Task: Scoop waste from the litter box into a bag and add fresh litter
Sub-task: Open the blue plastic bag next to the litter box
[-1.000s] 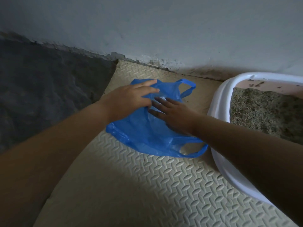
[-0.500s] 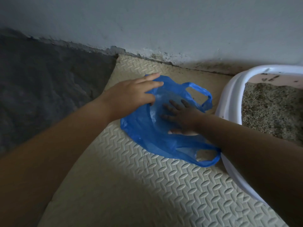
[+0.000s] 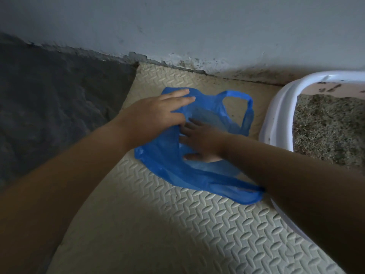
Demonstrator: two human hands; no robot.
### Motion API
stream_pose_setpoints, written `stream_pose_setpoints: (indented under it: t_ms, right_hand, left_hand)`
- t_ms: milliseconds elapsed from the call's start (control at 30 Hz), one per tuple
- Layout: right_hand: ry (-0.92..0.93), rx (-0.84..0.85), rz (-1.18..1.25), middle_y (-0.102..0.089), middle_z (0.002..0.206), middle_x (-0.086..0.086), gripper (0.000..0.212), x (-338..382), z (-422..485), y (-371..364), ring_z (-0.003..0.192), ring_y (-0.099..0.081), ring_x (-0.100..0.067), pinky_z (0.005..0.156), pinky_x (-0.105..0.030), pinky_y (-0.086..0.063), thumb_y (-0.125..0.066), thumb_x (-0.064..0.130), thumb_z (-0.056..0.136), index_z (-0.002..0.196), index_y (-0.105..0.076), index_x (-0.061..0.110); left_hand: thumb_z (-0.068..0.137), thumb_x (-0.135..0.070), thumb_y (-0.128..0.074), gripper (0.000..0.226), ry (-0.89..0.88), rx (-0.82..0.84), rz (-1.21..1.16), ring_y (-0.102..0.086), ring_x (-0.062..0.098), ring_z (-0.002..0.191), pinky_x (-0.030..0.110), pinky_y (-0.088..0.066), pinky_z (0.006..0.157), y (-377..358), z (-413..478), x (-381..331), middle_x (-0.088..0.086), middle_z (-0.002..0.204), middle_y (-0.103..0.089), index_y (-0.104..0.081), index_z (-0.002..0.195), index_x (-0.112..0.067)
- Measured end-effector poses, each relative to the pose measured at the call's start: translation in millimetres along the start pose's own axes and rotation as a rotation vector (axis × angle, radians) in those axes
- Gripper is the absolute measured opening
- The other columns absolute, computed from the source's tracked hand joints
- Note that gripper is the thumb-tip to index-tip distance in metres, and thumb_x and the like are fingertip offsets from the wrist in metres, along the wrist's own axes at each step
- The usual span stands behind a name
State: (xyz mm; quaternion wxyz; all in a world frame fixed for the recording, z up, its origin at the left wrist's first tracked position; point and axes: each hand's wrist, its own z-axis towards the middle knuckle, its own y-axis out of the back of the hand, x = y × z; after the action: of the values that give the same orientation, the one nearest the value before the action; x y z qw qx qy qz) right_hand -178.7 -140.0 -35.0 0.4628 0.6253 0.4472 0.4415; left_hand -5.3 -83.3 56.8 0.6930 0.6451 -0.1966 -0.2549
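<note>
A thin blue plastic bag (image 3: 164,167) lies on the cream foam mat (image 3: 177,224), its two handle loops pointing right. My left hand (image 3: 156,115) lies over the bag's far-left rim with fingers straight. The film is tented up to its palm, and the thumb is hidden beneath. My right hand (image 3: 201,143) is inside the bag's mouth, fingers spread flat against the lower layer. One handle loop is draped over my right forearm. The white litter box (image 3: 276,119) stands at the right, filled with grey-brown litter (image 3: 325,131). No scoop is in view.
A pale wall (image 3: 197,26) runs along the back, with a crumbling, stained base. Left of the mat, the floor is covered by a dark grey rug (image 3: 49,105). The mat extends towards me under both arms.
My right hand has slid from on top of the bag into its mouth. The left hand has lifted the upper layer, so the bag is wider open.
</note>
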Motion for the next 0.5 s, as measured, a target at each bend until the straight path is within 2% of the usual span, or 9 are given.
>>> stream_pose_setpoints:
  t_ms: [33, 67, 100, 167, 200, 300, 367, 433, 500]
  right_hand:
    - [0.048, -0.046, -0.014, -0.045, 0.138, -0.027, 0.063, 4, 4, 3, 0.134, -0.036, -0.044, 0.111, -0.062, -0.025, -0.067, 0.039, 0.084, 0.132, -0.052, 0.001]
    - [0.069, -0.049, -0.024, -0.049, 0.134, -0.028, 0.059, 7, 9, 5, 0.133, -0.038, -0.045, 0.109, -0.064, -0.027, -0.068, 0.037, 0.084, 0.127, -0.055, 0.0]
    - [0.047, 0.015, -0.028, -0.044, 0.14, -0.025, 0.059, 11, 11, 7, 0.138, -0.029, -0.041, 0.112, -0.061, -0.021, -0.061, 0.039, 0.088, 0.133, -0.05, 0.002]
    - [-0.036, 0.151, -0.018, -0.022, 0.155, -0.016, 0.066, 11, 15, -2, 0.146, -0.006, -0.033, 0.117, -0.057, -0.005, -0.043, 0.049, 0.094, 0.147, -0.031, 0.013]
    - [-0.071, 0.181, -0.005, -0.013, 0.158, -0.013, 0.069, 10, 16, -4, 0.147, -0.001, -0.032, 0.117, -0.057, -0.002, -0.039, 0.054, 0.094, 0.15, -0.023, 0.019]
    - [-0.134, 0.23, 0.037, 0.002, 0.161, -0.008, 0.073, 3, 15, -19, 0.147, 0.005, -0.033, 0.115, -0.06, -0.003, -0.035, 0.065, 0.091, 0.152, -0.012, 0.031]
    - [-0.129, 0.279, 0.005, 0.006, 0.161, -0.007, 0.075, 0, 12, -26, 0.147, 0.009, -0.033, 0.113, -0.061, -0.003, -0.034, 0.067, 0.09, 0.152, -0.007, 0.034]
    - [-0.112, 0.322, -0.035, 0.01, 0.161, -0.006, 0.076, -2, 10, -29, 0.147, 0.01, -0.033, 0.112, -0.061, -0.002, -0.033, 0.068, 0.09, 0.152, -0.002, 0.036]
    - [-0.114, 0.339, -0.032, 0.013, 0.16, -0.005, 0.076, -5, 8, -32, 0.147, 0.01, -0.032, 0.113, -0.06, -0.001, -0.033, 0.068, 0.089, 0.151, -0.001, 0.037]
  left_hand:
    - [0.089, -0.008, -0.053, 0.013, -0.006, 0.001, -0.014, -0.04, 0.03, 0.134, 0.046, -0.052, 0.087, -1, 0, -1, 0.013, 0.142, -0.047, -0.064, 0.083, -0.011]
    - [0.089, -0.004, -0.053, 0.013, -0.016, -0.008, -0.021, -0.041, 0.031, 0.133, 0.045, -0.051, 0.088, -1, -1, -1, 0.014, 0.141, -0.048, -0.065, 0.084, -0.01]
    - [0.089, -0.004, -0.048, 0.019, -0.026, -0.019, -0.022, -0.042, 0.032, 0.132, 0.043, -0.05, 0.088, -2, -1, -1, 0.016, 0.14, -0.049, -0.066, 0.085, -0.01]
    - [0.09, -0.011, -0.034, 0.032, -0.022, -0.016, -0.01, -0.043, 0.032, 0.132, 0.042, -0.051, 0.085, -2, -3, -1, 0.016, 0.139, -0.05, -0.066, 0.084, -0.01]
    - [0.089, -0.012, -0.031, 0.035, -0.018, -0.01, -0.001, -0.042, 0.032, 0.132, 0.042, -0.052, 0.083, -2, -4, -1, 0.016, 0.139, -0.05, -0.066, 0.083, -0.01]
    - [0.09, -0.01, -0.034, 0.032, -0.03, 0.008, 0.032, -0.04, 0.03, 0.134, 0.041, -0.055, 0.076, -2, -7, 1, 0.015, 0.141, -0.048, -0.065, 0.081, -0.01]
    - [0.089, -0.001, -0.046, 0.021, -0.043, 0.023, 0.044, -0.038, 0.028, 0.136, 0.043, -0.055, 0.073, -2, -7, 2, 0.015, 0.142, -0.047, -0.063, 0.081, -0.011]
    - [0.084, 0.006, -0.054, 0.019, -0.05, 0.028, 0.043, -0.036, 0.028, 0.137, 0.045, -0.055, 0.071, -1, -6, 3, 0.015, 0.144, -0.045, -0.062, 0.082, -0.011]
    - [0.086, 0.001, -0.046, 0.021, -0.034, 0.037, 0.033, -0.036, 0.028, 0.137, 0.047, -0.055, 0.073, 2, -4, 3, 0.015, 0.144, -0.044, -0.062, 0.081, -0.011]
